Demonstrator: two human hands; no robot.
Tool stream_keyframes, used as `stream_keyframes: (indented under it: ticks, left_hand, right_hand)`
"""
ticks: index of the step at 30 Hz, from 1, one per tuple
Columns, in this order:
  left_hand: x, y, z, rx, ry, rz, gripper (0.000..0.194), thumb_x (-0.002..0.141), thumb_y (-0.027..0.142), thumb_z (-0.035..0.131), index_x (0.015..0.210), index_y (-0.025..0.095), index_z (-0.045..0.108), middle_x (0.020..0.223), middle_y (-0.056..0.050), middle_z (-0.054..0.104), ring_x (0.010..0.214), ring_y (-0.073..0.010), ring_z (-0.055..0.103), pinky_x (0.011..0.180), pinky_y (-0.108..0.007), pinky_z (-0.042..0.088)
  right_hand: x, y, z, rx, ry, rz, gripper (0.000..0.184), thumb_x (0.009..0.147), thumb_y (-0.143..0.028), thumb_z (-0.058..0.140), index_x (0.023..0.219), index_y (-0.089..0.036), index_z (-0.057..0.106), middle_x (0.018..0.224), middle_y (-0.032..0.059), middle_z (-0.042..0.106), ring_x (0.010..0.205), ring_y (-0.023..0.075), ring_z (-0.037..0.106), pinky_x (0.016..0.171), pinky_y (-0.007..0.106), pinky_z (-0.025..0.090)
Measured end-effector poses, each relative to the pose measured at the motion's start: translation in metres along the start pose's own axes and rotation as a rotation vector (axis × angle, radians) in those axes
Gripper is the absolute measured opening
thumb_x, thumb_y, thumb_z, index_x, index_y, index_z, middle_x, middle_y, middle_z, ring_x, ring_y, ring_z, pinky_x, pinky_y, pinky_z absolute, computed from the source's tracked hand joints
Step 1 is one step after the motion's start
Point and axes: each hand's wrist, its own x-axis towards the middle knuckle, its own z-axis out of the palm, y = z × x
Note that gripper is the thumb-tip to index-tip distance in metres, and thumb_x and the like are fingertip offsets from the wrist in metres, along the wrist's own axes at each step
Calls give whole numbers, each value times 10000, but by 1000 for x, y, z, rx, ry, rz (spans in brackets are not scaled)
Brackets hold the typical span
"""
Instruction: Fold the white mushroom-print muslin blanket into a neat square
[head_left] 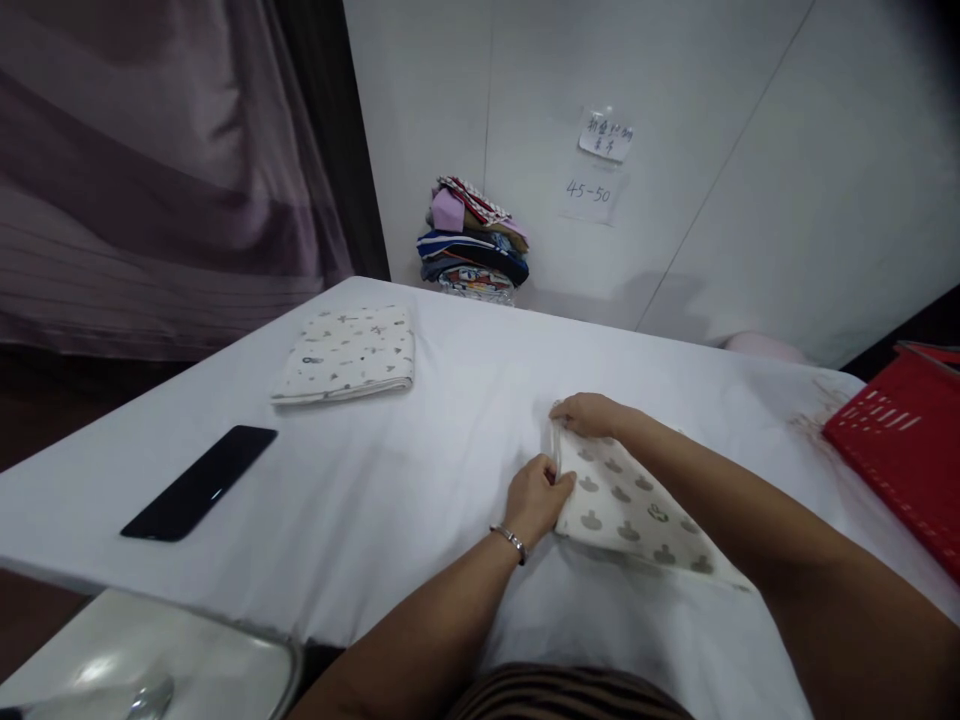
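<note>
A cream cloth (622, 510) printed with grey shapes lies partly folded on the white-covered table, close to my body. At its left edge, my left hand (536, 497) pinches the fabric between thumb and fingers; a metal bracelet circles that wrist. My right hand (589, 414) grips the far left corner of the same cloth, fingers curled over it. The right forearm crosses above the cloth and hides part of its far side. Farther left, a folded white cloth (349, 352) with small dark prints lies flat, apart from both hands.
A black phone-like slab (201, 484) lies at the table's left. One red plastic basket (900, 440) stands at the right edge. Behind the table rises a stack of folded clothes (474, 240) against the wall. A chair seat (150, 655) shows at lower left, a curtain (150, 170) above.
</note>
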Motion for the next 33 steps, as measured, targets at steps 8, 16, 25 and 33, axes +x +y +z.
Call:
stream_keyframes:
  ticks: [8,16,25,33]
  left_hand:
    - [0,2,-3,4,-9,3,263,764,390,584,640,195,457,601,48,490,588,-102,433,550,-230,278]
    - [1,1,-3,-6,-15,6,264,763,376,581,624,194,450,585,51,479,581,-101,432,548,-229,274]
    - [0,4,-5,-18,-31,6,261,770,371,574,621,192,455,582,51,472,581,-100,431,551,-229,279]
    - [0,7,-8,3,-59,-1,263,793,372,541,613,186,490,576,40,484,574,-103,425,553,-229,272]
  right_hand:
    - [-2,6,0,-21,13,-38,353,819,-202,480,1148,-234,605,1142,67,641,995,211,584,799,291,406]
    - [-4,14,6,-78,47,-50,287,853,-233,466,1110,-234,592,1066,72,655,928,207,592,722,275,388]
    - [-1,10,0,-98,-16,-47,301,868,-220,430,1138,-243,561,1059,72,654,896,199,595,677,264,362]
    - [7,12,-3,-141,-13,-42,212,876,-232,414,1019,-221,571,931,68,655,762,182,578,595,260,315]
